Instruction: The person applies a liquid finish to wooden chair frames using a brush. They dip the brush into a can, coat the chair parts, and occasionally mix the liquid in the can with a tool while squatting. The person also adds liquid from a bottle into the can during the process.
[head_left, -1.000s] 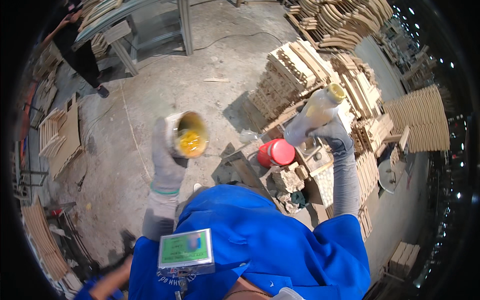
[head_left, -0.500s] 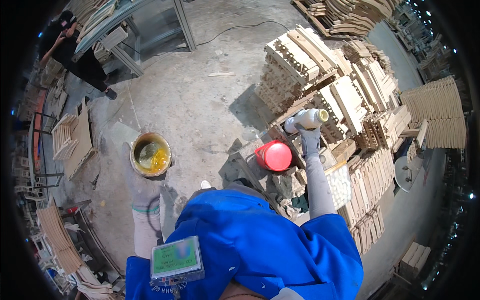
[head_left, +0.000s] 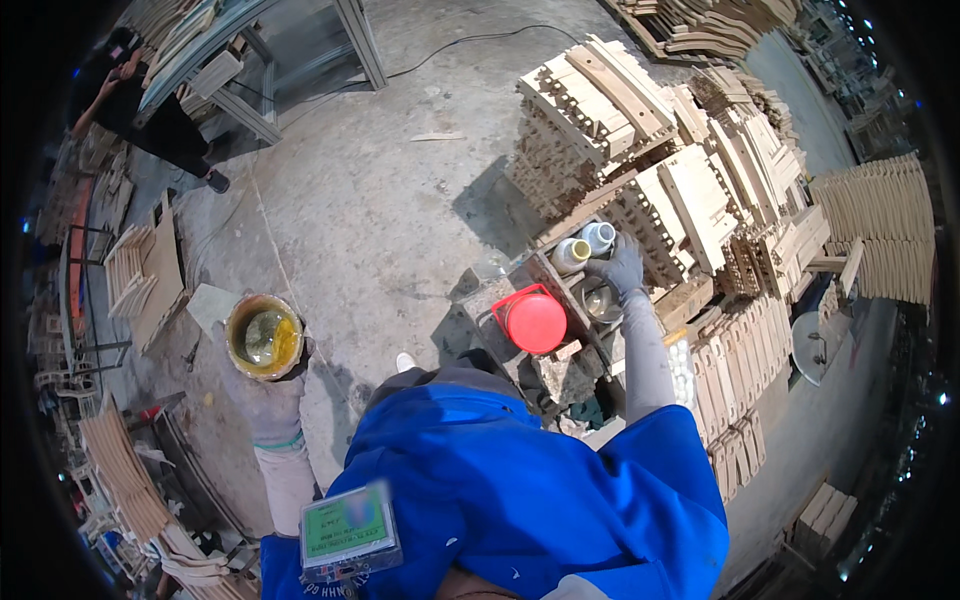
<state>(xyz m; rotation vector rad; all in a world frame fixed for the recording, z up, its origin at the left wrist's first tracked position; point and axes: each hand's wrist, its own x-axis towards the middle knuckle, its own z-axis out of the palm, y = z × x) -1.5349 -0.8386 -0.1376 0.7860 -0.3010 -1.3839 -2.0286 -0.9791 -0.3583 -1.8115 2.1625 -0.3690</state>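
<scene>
My left hand (head_left: 268, 400), in a pale glove, holds a round pot (head_left: 262, 374) from its near side. Yellow liquid covers part of the pot's inside; its fingers are mostly hidden under the pot. On the right, two open-topped bottles stand upright in a wooden box (head_left: 545, 272). One white bottle (head_left: 571, 256) has a yellowish mouth, and the other bottle (head_left: 598, 237) looks bluish-white. Close beside them is my grey-gloved right hand (head_left: 622, 266), thumb and fingers apart, with nothing seen in its grasp. Whether it touches a bottle, I cannot tell.
A red-lidded bucket (head_left: 536, 323) and a clear round container (head_left: 600, 300) sit near my right forearm. Stacked wooden parts (head_left: 690, 205) rise beyond the box. A person in dark clothes (head_left: 150, 120) stands far left beside a metal-framed table (head_left: 245, 115). A cable (head_left: 480, 38) crosses the floor.
The white bottle has gone from a tilted hold in my right hand to standing upright in the box, let go. My left hand and the pot have shifted left and nearer.
</scene>
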